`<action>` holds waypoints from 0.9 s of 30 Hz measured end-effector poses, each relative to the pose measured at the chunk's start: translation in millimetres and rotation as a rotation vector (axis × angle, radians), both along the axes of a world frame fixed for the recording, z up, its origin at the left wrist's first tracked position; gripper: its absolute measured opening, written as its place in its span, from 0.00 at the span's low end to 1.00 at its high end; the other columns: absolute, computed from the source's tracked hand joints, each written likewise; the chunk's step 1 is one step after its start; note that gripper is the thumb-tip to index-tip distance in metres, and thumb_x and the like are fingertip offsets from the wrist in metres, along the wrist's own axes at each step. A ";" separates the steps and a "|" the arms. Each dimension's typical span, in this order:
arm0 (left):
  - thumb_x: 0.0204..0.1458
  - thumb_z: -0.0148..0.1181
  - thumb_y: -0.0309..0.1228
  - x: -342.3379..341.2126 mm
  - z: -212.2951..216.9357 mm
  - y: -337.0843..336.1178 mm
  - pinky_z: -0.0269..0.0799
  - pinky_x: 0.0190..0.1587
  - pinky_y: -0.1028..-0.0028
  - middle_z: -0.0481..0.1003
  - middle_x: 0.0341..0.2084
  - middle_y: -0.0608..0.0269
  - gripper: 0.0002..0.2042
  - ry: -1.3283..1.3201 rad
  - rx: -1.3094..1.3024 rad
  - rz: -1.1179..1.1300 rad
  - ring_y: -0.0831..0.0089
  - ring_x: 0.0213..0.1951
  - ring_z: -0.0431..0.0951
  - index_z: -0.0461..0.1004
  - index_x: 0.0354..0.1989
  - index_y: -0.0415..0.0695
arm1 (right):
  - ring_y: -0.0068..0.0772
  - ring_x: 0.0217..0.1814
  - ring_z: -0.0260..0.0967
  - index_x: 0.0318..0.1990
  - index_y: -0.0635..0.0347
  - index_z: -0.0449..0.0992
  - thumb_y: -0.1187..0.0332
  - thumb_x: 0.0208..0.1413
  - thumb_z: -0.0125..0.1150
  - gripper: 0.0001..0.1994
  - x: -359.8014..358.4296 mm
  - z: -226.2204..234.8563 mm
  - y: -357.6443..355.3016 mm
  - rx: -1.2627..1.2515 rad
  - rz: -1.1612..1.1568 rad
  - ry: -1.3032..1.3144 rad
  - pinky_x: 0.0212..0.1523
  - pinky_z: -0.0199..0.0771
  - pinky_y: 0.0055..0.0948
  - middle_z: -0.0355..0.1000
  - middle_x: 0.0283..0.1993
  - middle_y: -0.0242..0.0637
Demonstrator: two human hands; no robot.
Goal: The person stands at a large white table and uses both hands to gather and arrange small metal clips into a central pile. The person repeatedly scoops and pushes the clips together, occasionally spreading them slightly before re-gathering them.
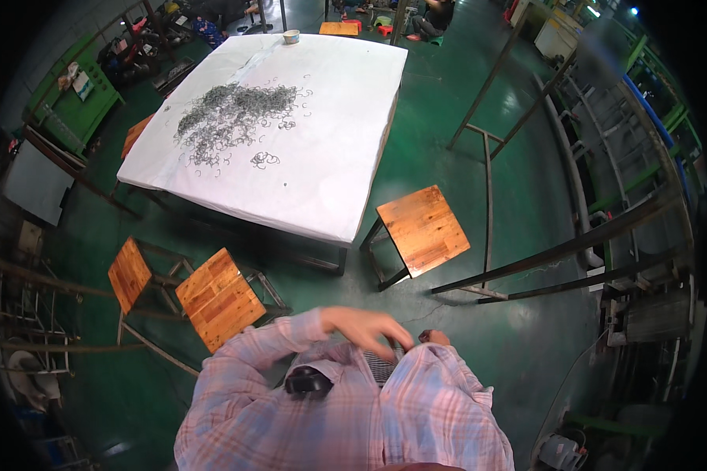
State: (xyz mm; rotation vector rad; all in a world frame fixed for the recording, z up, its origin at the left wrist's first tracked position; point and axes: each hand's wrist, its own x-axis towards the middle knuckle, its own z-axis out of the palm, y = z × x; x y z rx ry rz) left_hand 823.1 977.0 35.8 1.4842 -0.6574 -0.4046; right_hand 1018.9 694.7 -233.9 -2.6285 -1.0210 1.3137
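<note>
The left hand (369,328), fingers bent, is at the front of the plaid shirt (440,392); whether it or the partly hidden right hand (437,337) grips cloth, I cannot tell. The shirt spreads toward six o'clock; at eleven, dark curved pieces (243,102) lie on a white table (322,180).

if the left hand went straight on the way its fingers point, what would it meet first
Most likely the open plaid shirt front; the left hand may even be touching it. The right hand shows just beyond, though depth is hard to judge.
</note>
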 end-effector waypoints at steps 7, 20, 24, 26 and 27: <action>0.62 0.51 0.41 -163.4 -141.3 -7.2 0.68 0.35 0.72 0.76 0.25 0.65 0.18 0.681 0.017 0.889 0.78 0.30 0.72 0.80 0.37 0.37 | 0.52 0.46 0.74 0.40 0.52 0.82 0.60 0.52 0.56 0.13 -49.8 -35.4 -11.6 0.039 0.037 0.076 0.49 0.73 0.42 0.78 0.42 0.44; 0.54 0.55 0.51 -147.8 -171.9 -21.1 0.55 0.18 0.61 0.55 0.06 0.51 0.29 0.296 0.237 1.642 0.64 0.10 0.54 0.69 0.12 0.34 | 0.46 0.38 0.77 0.37 0.55 0.82 0.67 0.51 0.58 0.09 -52.9 -120.7 135.3 0.268 0.325 0.208 0.40 0.76 0.38 0.78 0.34 0.46; 0.52 0.56 0.50 -162.2 -153.3 2.8 0.55 0.19 0.60 0.53 0.06 0.51 0.29 0.461 0.249 1.626 0.63 0.10 0.54 0.68 0.11 0.34 | 0.31 0.28 0.78 0.39 0.58 0.81 0.64 0.55 0.61 0.10 -64.9 -90.2 182.5 0.294 0.068 0.238 0.29 0.75 0.29 0.79 0.30 0.41; 0.52 0.56 0.48 -165.4 -164.8 11.4 0.57 0.19 0.59 0.55 0.07 0.48 0.28 0.503 0.230 1.615 0.61 0.10 0.57 0.68 0.11 0.34 | 0.29 0.26 0.77 0.39 0.59 0.81 0.66 0.57 0.60 0.09 -73.7 -91.5 189.1 0.293 0.081 0.279 0.27 0.74 0.27 0.79 0.29 0.39; 0.52 0.55 0.48 -166.6 -171.5 19.2 0.58 0.20 0.59 0.57 0.07 0.47 0.27 0.512 0.224 1.595 0.59 0.10 0.58 0.68 0.11 0.34 | 0.27 0.25 0.77 0.39 0.60 0.81 0.67 0.57 0.59 0.09 -74.9 -91.4 192.8 0.300 0.072 0.292 0.26 0.74 0.26 0.79 0.29 0.38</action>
